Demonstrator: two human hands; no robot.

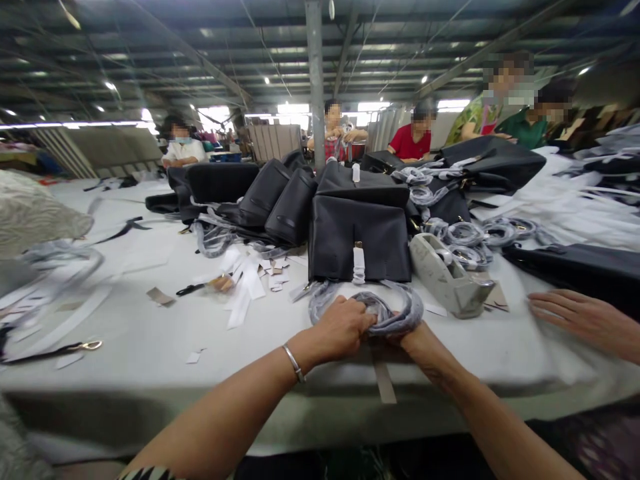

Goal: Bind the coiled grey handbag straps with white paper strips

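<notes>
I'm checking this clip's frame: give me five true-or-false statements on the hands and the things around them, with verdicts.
1. The wearer's left hand and right hand are both at the coiled strap. True.
2. The bracelet is on the right wrist. False: the bracelet is on the left wrist.
3. In the picture, a grey tape dispenser stands to the right of the front black bag. True.
4. A co-worker's hand is holding the tape dispenser. False: the co-worker's hand rests on the table, apart from it.
5. A metal clip lies at the table's left side. True.
</notes>
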